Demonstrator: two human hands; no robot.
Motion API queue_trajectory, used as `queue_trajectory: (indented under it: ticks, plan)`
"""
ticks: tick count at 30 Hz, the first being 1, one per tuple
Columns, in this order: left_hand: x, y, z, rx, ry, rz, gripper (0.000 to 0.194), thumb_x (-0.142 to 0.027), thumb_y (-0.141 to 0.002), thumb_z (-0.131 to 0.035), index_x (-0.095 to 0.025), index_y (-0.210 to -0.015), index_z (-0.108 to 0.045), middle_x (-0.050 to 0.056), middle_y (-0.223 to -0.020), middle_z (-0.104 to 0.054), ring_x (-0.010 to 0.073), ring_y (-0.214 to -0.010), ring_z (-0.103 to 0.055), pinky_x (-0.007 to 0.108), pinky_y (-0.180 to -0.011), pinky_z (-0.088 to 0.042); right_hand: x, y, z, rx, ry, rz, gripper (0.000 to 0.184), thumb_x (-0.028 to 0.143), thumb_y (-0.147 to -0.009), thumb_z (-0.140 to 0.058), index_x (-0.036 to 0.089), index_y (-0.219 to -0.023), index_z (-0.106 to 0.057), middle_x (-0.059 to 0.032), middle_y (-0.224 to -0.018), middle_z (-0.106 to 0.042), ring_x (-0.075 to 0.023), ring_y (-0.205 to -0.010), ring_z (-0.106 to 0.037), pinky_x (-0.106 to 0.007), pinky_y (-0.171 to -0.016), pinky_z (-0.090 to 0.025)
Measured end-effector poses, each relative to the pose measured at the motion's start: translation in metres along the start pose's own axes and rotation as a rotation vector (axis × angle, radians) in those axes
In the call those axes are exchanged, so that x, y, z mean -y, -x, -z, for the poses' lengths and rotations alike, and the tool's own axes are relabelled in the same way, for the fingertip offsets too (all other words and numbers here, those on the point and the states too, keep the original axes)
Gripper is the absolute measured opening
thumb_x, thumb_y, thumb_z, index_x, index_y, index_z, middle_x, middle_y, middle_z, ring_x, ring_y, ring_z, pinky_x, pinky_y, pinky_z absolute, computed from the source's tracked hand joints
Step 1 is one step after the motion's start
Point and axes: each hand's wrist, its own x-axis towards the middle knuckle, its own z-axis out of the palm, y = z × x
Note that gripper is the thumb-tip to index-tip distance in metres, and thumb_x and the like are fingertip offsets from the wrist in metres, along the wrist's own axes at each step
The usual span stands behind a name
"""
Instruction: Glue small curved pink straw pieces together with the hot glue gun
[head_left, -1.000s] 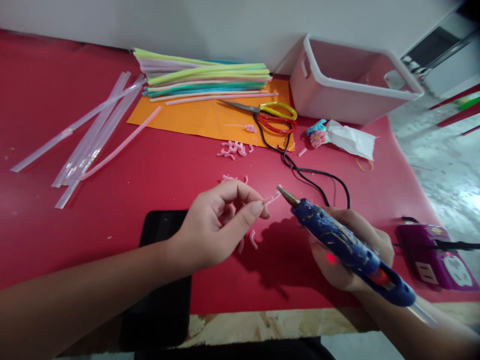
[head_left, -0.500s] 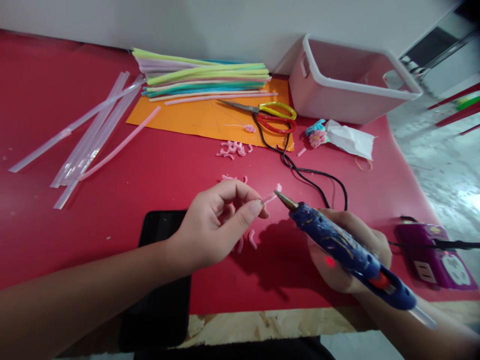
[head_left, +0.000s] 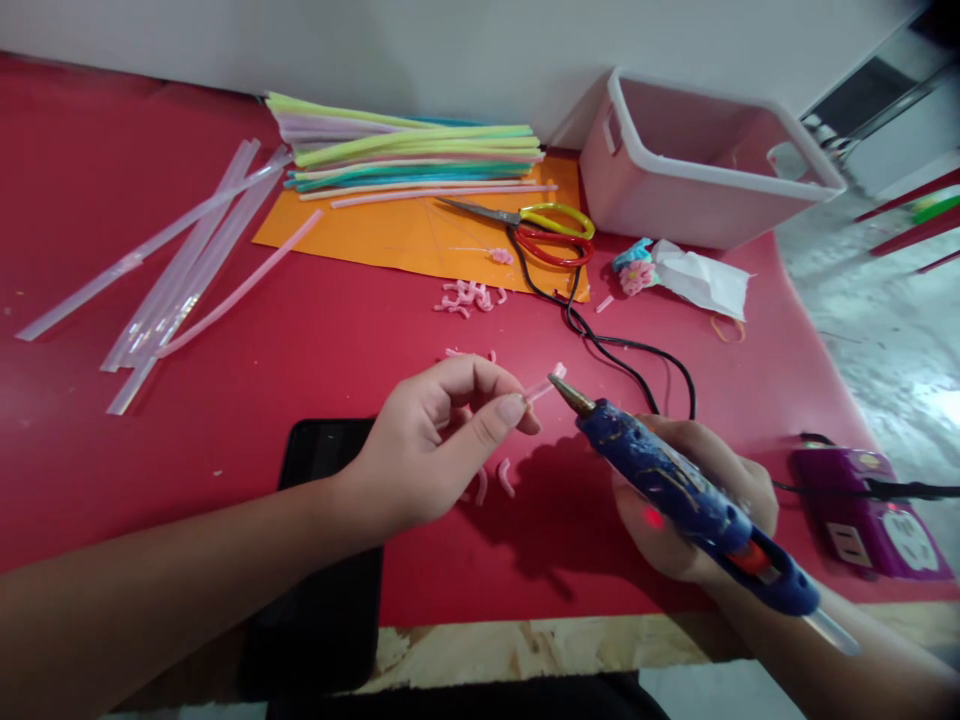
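My left hand [head_left: 442, 440] pinches a short pink pipe cleaner piece [head_left: 541, 386] between thumb and forefinger, its far end pointing up and right. In my right hand [head_left: 697, 490] is a blue hot glue gun [head_left: 675, 490], its metal nozzle at the far end of the pink piece; whether they touch I cannot tell. A clear glue stick [head_left: 834, 632] sticks out of the gun's back. Below my left hand lie curved pink pieces [head_left: 505, 478], partly hidden by it. Beyond it is a small heap of pink pieces [head_left: 466, 297].
A phone [head_left: 322, 600] lies under my left forearm. Behind are scissors [head_left: 555, 232], pipe cleaners [head_left: 420, 160] on orange paper [head_left: 352, 235], and a pink bin [head_left: 675, 195]. Clear glue sticks [head_left: 187, 270] lie left. A black cord [head_left: 630, 345] and purple power strip [head_left: 862, 510] are right.
The glue gun has shifted very slightly left and up, its nozzle still at the pink piece's end. My left hand has hardly moved and keeps its pinch.
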Motion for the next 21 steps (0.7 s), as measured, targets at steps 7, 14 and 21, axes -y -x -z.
queue_trajectory:
  ticks: [7,14,21]
  plan:
    - [0.0,-0.003,-0.001,0.018,0.116,0.035,0.013,-0.026,-0.092,-0.068,-0.017,-0.082,-0.065,0.004,-0.08,-0.074,0.0127,-0.072,-0.067,0.022,-0.064,-0.052,-0.01,0.001,-0.001,0.073,0.016,0.1,0.022,0.013,-0.077,-0.065,0.025,-0.095,-0.059,0.0029,-0.073,-0.072,-0.0127,-0.049,-0.063,-0.023,-0.048,-0.053]
    - [0.0,-0.001,-0.001,0.009,0.047,0.025,0.014,-0.027,-0.094,-0.065,-0.018,-0.083,-0.064,0.003,-0.08,-0.073,0.0133,-0.072,-0.064,0.022,-0.059,-0.049,-0.001,-0.002,-0.001,-0.029,-0.012,0.038,0.012,0.018,-0.081,-0.065,0.025,-0.089,-0.061,0.002,-0.074,-0.073,-0.0124,-0.049,-0.063,-0.023,-0.046,-0.052]
    - [0.002,-0.002,-0.001,0.029,0.061,-0.007,0.013,-0.026,-0.095,-0.064,-0.018,-0.085,-0.063,0.002,-0.082,-0.074,0.0107,-0.067,-0.061,0.021,-0.057,-0.046,-0.006,0.0,-0.002,0.071,-0.011,0.092,0.015,0.015,-0.079,-0.064,0.023,-0.09,-0.06,0.0028,-0.073,-0.072,-0.0122,-0.051,-0.064,-0.022,-0.049,-0.053]
